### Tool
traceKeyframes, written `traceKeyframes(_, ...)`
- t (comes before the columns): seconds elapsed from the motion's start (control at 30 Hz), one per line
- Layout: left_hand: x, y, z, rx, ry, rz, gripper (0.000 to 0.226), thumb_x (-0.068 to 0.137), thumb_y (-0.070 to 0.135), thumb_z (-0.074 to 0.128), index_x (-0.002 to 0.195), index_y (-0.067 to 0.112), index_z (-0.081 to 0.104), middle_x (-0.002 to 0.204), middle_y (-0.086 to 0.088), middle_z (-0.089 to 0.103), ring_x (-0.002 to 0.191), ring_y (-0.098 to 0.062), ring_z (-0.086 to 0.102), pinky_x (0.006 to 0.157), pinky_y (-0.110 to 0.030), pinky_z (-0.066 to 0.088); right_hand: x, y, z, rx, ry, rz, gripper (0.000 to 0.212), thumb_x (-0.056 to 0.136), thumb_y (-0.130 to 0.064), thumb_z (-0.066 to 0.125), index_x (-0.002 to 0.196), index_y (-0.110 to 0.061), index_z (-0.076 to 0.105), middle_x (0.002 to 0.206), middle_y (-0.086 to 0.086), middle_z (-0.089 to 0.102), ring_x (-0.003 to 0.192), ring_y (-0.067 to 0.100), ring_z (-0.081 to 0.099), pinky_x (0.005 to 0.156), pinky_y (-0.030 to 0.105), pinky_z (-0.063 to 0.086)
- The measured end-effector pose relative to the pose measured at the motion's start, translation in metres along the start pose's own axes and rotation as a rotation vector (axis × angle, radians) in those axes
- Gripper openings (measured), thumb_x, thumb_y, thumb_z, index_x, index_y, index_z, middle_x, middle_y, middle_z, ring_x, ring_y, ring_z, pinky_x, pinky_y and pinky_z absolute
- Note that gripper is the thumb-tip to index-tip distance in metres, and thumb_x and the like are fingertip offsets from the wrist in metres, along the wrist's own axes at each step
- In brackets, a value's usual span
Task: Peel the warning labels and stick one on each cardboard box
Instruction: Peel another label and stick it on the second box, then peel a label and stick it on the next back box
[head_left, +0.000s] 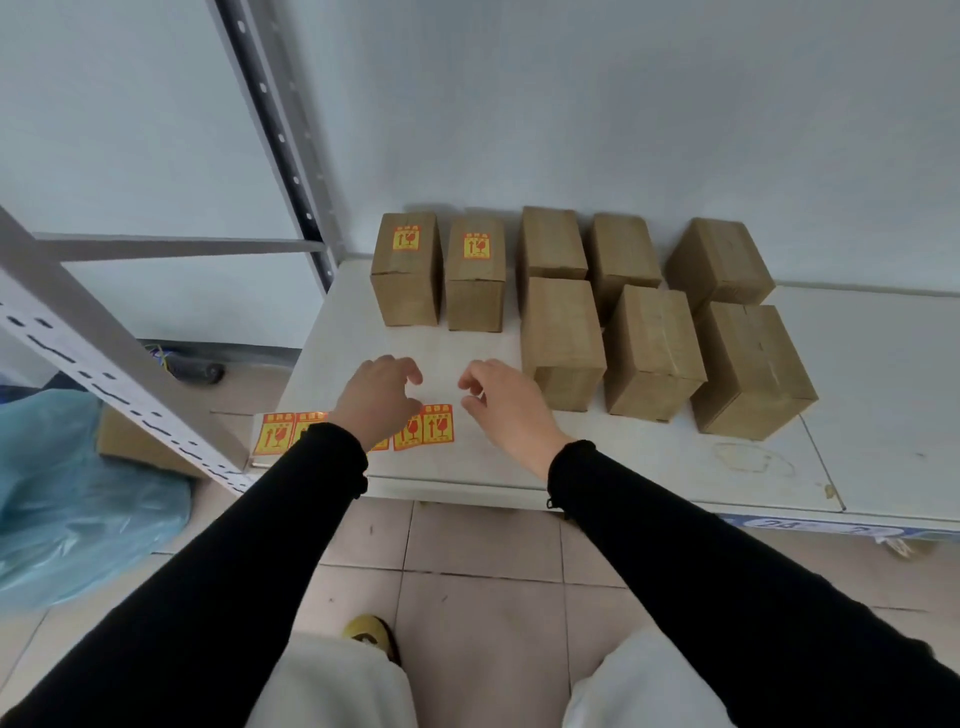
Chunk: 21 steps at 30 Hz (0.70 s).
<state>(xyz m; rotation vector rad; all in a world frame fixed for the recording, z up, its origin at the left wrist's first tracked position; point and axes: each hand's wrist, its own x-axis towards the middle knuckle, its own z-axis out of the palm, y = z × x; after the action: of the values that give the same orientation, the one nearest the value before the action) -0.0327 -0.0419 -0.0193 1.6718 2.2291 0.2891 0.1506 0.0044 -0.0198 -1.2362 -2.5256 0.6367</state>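
Lying under left fingers (410, 376): label strip (436, 423)

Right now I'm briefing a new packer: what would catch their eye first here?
Probably the strip of bright orange-and-yellow warning labels at the white table's near left edge, partly under the left hand. Next, the eight plain brown cardboard boxes near the wall: only the two leftmost, the first labelled box and the second labelled box, carry stickers. Both bare hands, including the right hand, hover empty.
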Motion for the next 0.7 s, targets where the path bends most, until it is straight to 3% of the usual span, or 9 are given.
traceKeyframes(0.1,-0.001,-0.007,0.012,0.022,-0.049,-0.033,0.036,0.085,0.02,0.072,0.119,0.021,0.06,0.116,-0.004,0.056,0.109,-0.023,0.051,0.084,-0.031,0.045,-0.006,0.005,0.022,0.02,-0.027,0.039,0.019,0.097,-0.021,0.06,0.114,-0.014,0.06,0.108,0.002,0.061,0.094,0.018,0.059,0.081,0.031,0.048)
traceKeyframes(0.27,0.005,-0.006,0.017,0.101,-0.115,-0.065,0.03,0.086,0.023,0.069,0.113,0.023,0.056,0.11,0.0,0.056,0.107,-0.024,0.049,0.084,-0.038,0.04,-0.005,0.008,0.039,0.021,-0.007,0.053,0.025,0.094,-0.026,0.064,0.115,-0.014,0.059,0.11,0.003,0.059,0.098,0.018,0.056,0.08,0.028,0.045)
traceKeyframes(0.47,0.009,-0.009,0.017,0.005,-0.205,-0.083,0.022,0.097,0.022,0.049,0.112,0.027,0.065,0.105,0.002,0.062,0.114,-0.027,0.048,0.1,-0.049,0.042,-0.009,0.008,0.043,0.033,0.022,0.049,0.024,0.096,-0.026,0.061,0.118,-0.016,0.061,0.111,0.0,0.057,0.098,0.015,0.054,0.078,0.026,0.044)
traceKeyframes(0.57,0.008,-0.008,0.015,-0.046,-0.234,-0.067,0.011,0.099,0.023,0.05,0.101,0.028,0.06,0.102,0.002,0.064,0.106,-0.025,0.056,0.101,-0.05,0.043,-0.01,0.009,0.042,0.055,0.075,0.067,0.014,0.099,-0.027,0.057,0.11,-0.021,0.063,0.101,-0.008,0.056,0.087,0.009,0.052,0.068,0.024,0.039)
traceKeyframes(0.7,0.007,-0.006,0.012,-0.132,-0.243,-0.071,0.009,0.099,0.025,0.052,0.099,0.026,0.061,0.095,0.004,0.066,0.099,-0.021,0.06,0.102,-0.05,0.043,-0.012,0.006,0.039,0.063,0.137,0.085,0.008,0.098,-0.031,0.057,0.093,-0.028,0.064,0.091,-0.012,0.06,0.08,0.008,0.057,0.062,0.03,0.048)
